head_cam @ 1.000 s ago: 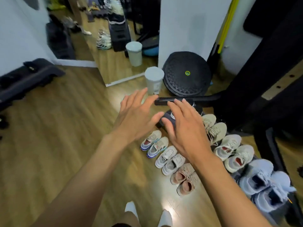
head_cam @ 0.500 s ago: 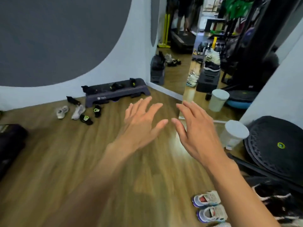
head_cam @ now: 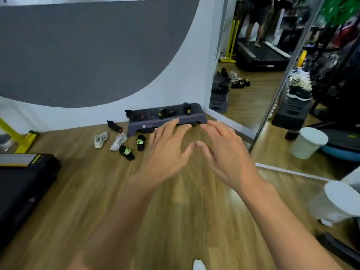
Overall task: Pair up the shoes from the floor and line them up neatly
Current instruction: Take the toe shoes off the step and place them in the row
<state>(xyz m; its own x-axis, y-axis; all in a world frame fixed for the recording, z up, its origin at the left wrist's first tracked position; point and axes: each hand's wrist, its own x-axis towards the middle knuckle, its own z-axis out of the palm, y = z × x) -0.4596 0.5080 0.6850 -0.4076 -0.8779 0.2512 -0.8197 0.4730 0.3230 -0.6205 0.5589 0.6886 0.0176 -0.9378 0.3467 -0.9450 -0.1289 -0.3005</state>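
Shoes lie scattered on the wood floor [head_cam: 78,191] at the far wall, beside a dark step platform [head_cam: 167,121]. Two white shoes [head_cam: 101,139] [head_cam: 118,141] sit side by side, apart and not parallel, left of the platform's front left corner. Two black shoes with green insoles [head_cam: 127,152] [head_cam: 140,142] lie just right of them, toes pointing different ways. One black shoe [head_cam: 114,126] rests against the platform's left end, near the wall. More black shoes [head_cam: 166,113] sit on top of the platform; their count cannot be told.

Left hand [head_cam: 165,152] is held out over the floor, palm down, fingers spread, holding nothing. Right hand [head_cam: 226,152] is beside it, likewise spread wide and empty; the two thumb tips nearly touch.

A mirror [head_cam: 253,90] stands along the right-hand wall. A white bin [head_cam: 339,201] stands at the floor's right edge.
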